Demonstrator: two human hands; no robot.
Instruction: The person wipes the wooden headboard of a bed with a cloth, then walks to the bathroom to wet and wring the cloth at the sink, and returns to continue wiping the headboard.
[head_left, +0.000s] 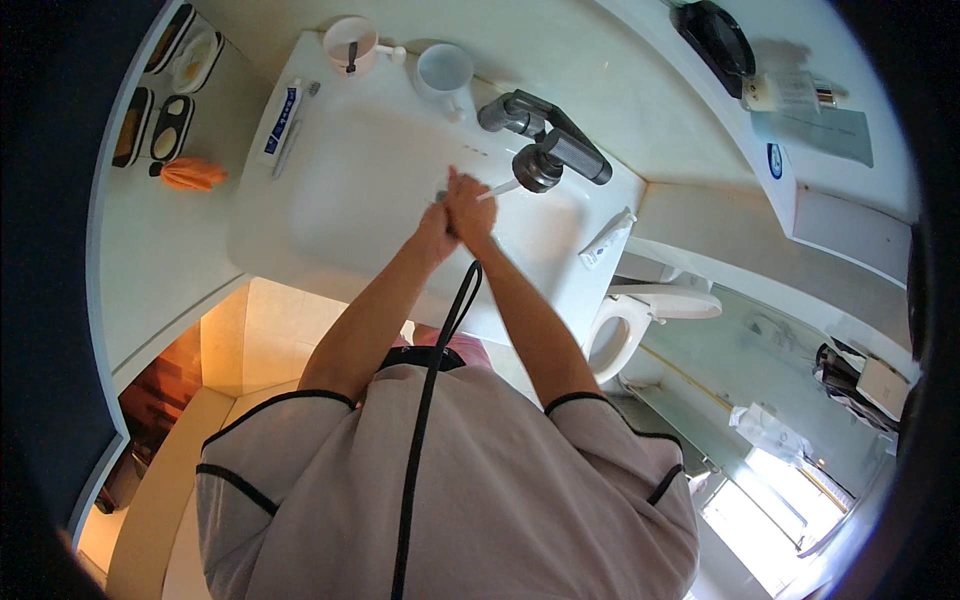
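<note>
My left hand (437, 227) and my right hand (472, 208) are pressed together over the basin of a white washbasin (352, 202). A thin stream of water from the dark grey faucet (538, 166) reaches my right hand. The fingers overlap and partly hide one another, so whether anything small lies between the palms cannot be seen. Behind the hands, part of the drain (441, 196) shows. A black cord (427, 420) hangs down in front of my grey shirt, its looped end just below my wrists.
On the basin's left rim lie a toothpaste tube (281, 124) and a toothbrush (287, 150). A pink mug (350, 45) and a white mug (444, 71) stand at the back. Another white tube (607, 240) rests on the right rim. A toilet (619, 337) with its lid raised stands at right.
</note>
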